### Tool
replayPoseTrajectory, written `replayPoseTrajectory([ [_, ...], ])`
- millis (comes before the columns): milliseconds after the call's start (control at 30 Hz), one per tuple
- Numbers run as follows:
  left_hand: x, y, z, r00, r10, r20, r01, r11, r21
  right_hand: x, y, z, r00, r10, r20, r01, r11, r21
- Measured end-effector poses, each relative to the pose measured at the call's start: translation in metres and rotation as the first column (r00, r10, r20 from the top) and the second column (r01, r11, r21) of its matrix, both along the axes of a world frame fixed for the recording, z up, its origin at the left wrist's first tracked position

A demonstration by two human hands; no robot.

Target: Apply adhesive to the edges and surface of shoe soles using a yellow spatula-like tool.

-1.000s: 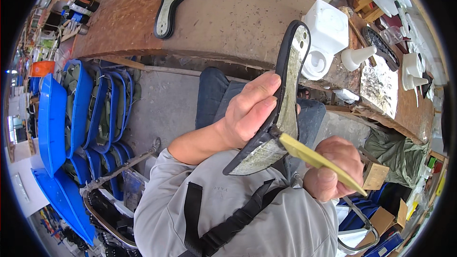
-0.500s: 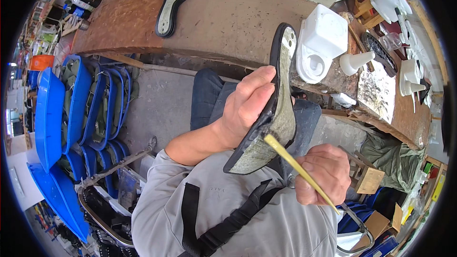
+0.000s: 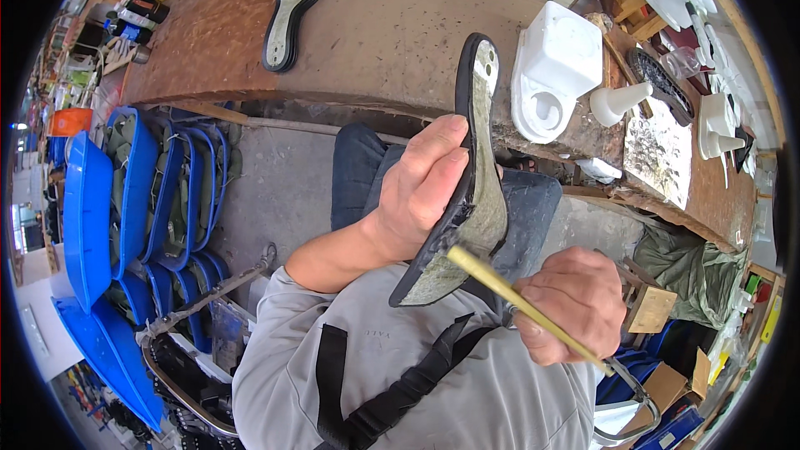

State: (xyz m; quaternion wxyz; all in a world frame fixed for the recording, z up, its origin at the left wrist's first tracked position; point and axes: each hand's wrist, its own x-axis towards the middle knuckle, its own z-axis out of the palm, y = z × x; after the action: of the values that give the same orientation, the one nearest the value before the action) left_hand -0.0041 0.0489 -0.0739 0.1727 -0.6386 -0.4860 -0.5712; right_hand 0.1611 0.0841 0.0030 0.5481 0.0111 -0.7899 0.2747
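My left hand (image 3: pixel 414 187) is closed around the edge of a shoe sole (image 3: pixel 487 179), tilted upright over my lap. The sole has a black rim and a rough grey-green face turned to the right. In my right hand (image 3: pixel 577 307), closed in a grip, is a slim yellow-handled brush (image 3: pixel 507 290). Its far end meets the sole's wide lower part, where the surface looks dark; the bristles themselves are hard to make out. On the bench beyond lies a stack of similar soles (image 3: pixel 292 12).
A wooden bench (image 3: pixel 375 25) runs across the far side. It bears a white plastic container (image 3: pixel 562 50), a white nozzle cone (image 3: pixel 621 104) and a stained paper (image 3: pixel 658 150). Blue bins (image 3: pixel 133 192) stand at the left. A small wooden block (image 3: pixel 652 311) is at the right.
The sole has shifted slightly left in my left hand. My right hand has moved a little right and up, while the brush end has slid left and down along the sole.
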Motion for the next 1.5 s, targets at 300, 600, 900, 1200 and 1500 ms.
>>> replayPoseTrajectory([
  [300, -0.006, 0.013, -0.017, 0.998, -0.022, 0.057, 0.019, 0.999, 0.045, 0.007, 0.014, -0.015, 0.998, 0.04, 0.046, -0.03, 0.976, -0.214],
  [600, -0.025, 0.044, -0.058, 0.953, 0.206, 0.223, -0.088, 0.891, -0.446, 0.026, 0.11, -0.107, 0.862, -0.375, 0.34, 0.496, 0.493, -0.714],
  [900, -0.023, 0.054, -0.067, 0.893, 0.196, 0.406, -0.018, 0.916, -0.401, 0.031, 0.121, -0.137, 0.725, -0.405, 0.557, 0.661, 0.639, -0.394],
  [1200, -0.023, 0.061, -0.053, 0.975, 0.186, 0.122, -0.154, 0.96, -0.234, 0.023, 0.101, -0.09, 0.936, -0.292, 0.198, 0.283, 0.286, -0.915],
  [1500, -0.009, 0.037, -0.022, 0.995, -0.041, 0.089, 0.046, 0.997, -0.063, -0.005, 0.038, -0.014, 0.953, -0.214, 0.212, 0.292, 0.834, -0.469],
])
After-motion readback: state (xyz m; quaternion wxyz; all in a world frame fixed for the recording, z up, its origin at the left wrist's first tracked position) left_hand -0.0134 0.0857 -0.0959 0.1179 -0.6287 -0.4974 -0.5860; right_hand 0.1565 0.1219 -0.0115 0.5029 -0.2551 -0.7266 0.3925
